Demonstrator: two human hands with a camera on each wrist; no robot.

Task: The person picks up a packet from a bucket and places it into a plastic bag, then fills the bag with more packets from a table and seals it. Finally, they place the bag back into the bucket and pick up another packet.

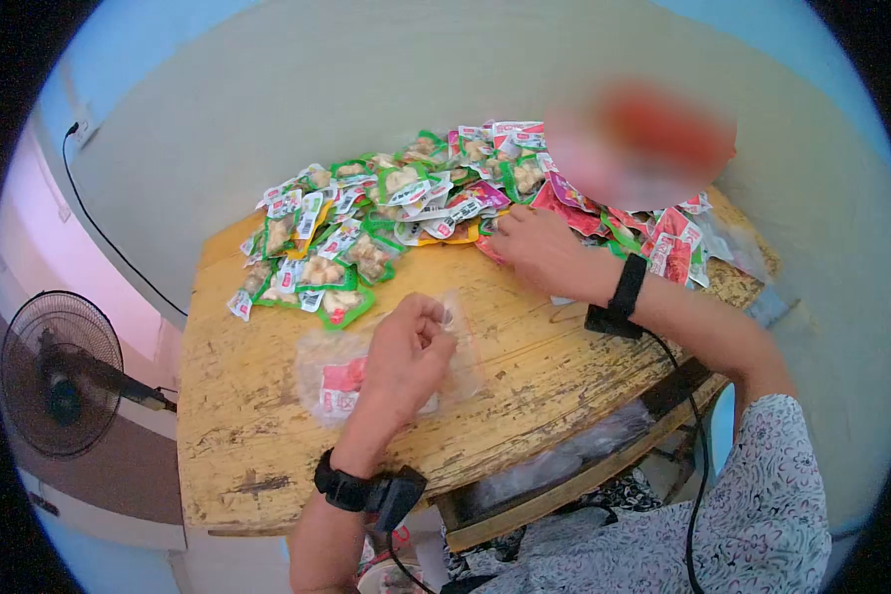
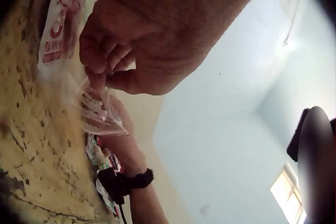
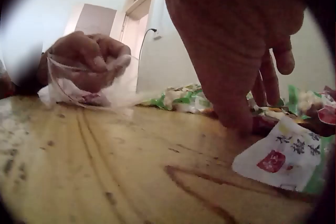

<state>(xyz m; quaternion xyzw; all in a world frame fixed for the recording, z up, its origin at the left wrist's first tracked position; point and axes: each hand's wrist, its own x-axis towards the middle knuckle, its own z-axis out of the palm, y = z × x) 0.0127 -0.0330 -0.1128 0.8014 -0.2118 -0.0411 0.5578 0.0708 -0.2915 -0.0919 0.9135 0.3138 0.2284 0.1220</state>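
My left hand pinches the edge of a clear plastic bag between thumb and fingers, close over the table. A red-and-white packet shows through the bag, partly covered by that hand. My right hand reaches into the front of a heap of small snack packets, its extended fingers down among them. At its fingertips lies a red packet. In the right wrist view, a white packet with green edging lies flat beside the thumb.
The heap runs along the back of the worn yellow wooden table, green packets left and red ones right. A blurred patch hides part of the back right. Left of the table stands a black fan. Cables trail from both wrist straps.
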